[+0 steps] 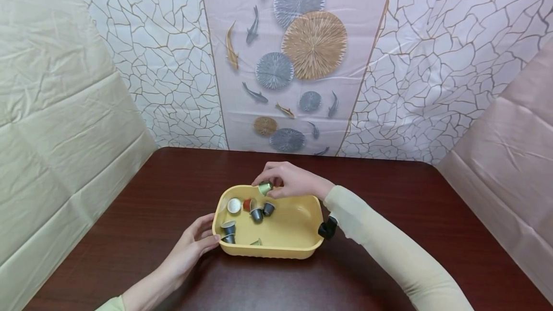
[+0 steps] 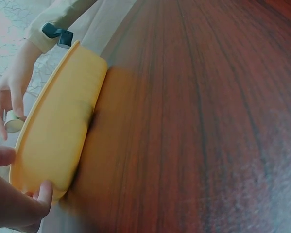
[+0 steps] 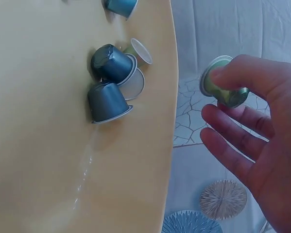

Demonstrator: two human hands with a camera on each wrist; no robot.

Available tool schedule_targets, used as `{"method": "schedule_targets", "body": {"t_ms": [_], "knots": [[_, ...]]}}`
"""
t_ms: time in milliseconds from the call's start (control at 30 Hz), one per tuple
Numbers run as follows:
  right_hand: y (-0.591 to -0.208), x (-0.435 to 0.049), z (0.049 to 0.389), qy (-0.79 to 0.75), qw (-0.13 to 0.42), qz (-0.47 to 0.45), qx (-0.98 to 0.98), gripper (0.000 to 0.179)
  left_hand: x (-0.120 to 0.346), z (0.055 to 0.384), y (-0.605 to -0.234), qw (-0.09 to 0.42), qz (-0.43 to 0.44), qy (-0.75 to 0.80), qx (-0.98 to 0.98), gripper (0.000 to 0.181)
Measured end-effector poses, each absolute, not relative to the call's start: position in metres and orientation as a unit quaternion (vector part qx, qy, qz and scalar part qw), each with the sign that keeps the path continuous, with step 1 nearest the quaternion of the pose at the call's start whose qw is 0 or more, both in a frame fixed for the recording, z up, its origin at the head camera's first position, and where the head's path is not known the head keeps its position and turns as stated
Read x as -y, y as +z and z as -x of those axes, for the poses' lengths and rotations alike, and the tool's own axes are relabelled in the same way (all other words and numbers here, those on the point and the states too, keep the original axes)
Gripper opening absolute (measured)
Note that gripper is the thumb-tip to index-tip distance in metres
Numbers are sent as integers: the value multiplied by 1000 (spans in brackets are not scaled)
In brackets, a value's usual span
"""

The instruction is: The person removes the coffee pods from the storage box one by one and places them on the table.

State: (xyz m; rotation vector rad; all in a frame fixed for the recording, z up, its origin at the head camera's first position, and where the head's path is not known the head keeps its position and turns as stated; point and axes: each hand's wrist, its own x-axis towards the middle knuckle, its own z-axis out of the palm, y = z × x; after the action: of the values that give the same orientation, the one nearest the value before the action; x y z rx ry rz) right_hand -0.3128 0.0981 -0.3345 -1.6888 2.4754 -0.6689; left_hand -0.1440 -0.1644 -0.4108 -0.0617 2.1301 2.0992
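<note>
Between thumb and fingers, my right hand (image 1: 291, 179) pinches a green coffee capsule (image 1: 265, 187), held above the back rim of a yellow plastic basin (image 1: 294, 251). In the right wrist view, the thumb lies across the capsule (image 3: 225, 85) beyond the basin wall. My left hand (image 1: 194, 240) holds the basin's front left corner, with a fingertip on the outer wall in the left wrist view. Inside lie several capsules: one with its white lid up (image 1: 234, 206), a red capsule (image 1: 247, 205), dark capsules (image 1: 257, 215) and a pale green capsule (image 1: 257, 242) by the front wall.
The basin stands on a dark red-brown wooden table (image 1: 138, 224). A black wrist camera (image 1: 327, 228) on the right sleeve overlaps the basin's right rim in the head view. Patterned cloth (image 1: 276, 124) hangs behind the table, with plain cloth at both sides.
</note>
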Motion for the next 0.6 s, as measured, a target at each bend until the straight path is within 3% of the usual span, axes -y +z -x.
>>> {"method": "schedule_targets", "body": {"t_ms": [600], "knots": [[-339,-120,301,-286,16,441,-851,35,164,144,-411,72,21,700,-710,61]]}}
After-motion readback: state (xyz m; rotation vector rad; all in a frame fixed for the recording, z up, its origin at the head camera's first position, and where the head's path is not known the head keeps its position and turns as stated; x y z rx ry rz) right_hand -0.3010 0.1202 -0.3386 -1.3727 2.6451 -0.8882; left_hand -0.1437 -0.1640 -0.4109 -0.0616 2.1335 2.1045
